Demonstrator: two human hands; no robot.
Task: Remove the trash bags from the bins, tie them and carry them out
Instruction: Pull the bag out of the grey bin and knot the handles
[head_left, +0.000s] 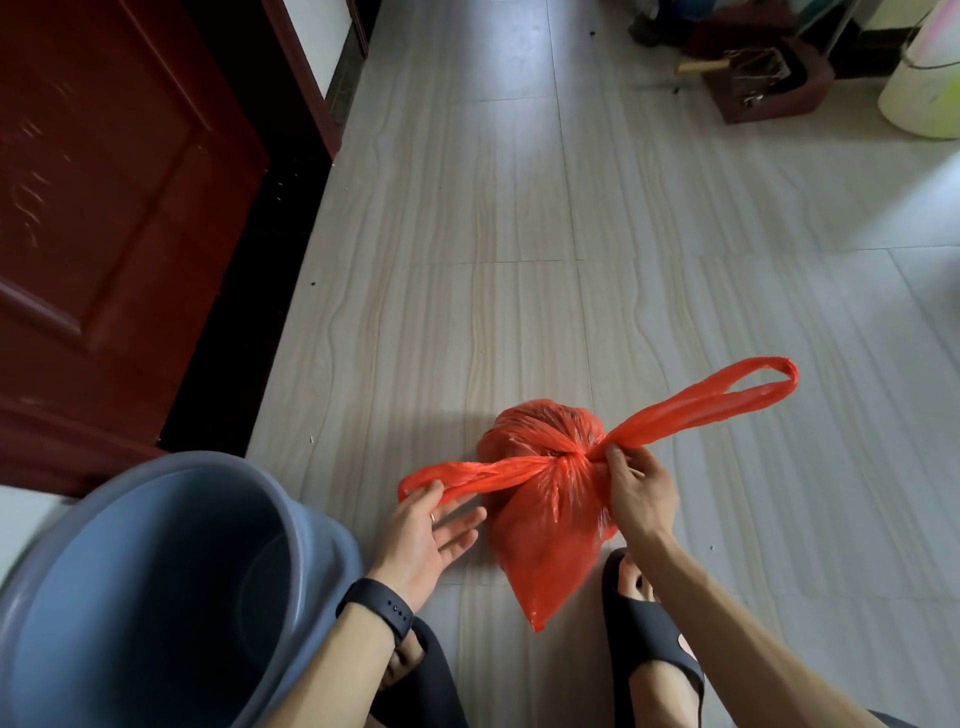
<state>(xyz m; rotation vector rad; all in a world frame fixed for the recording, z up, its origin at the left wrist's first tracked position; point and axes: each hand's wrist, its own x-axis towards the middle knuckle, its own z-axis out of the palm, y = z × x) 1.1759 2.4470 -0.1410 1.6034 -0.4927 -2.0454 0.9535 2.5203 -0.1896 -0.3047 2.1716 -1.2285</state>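
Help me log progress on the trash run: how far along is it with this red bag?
Done: the red bag is out of the grey bin and sits on the floor, its handles crossed into a first knot. In hand: the right hand pinches the bag beside the knot; the left hand, fingers straight, touches the left handle. Left: finishing the tie, then carrying it out.

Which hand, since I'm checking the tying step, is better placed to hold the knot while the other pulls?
Right. The right hand pinches the red bag at its knot; the left hand lies open, fingers merely touching the left handle.
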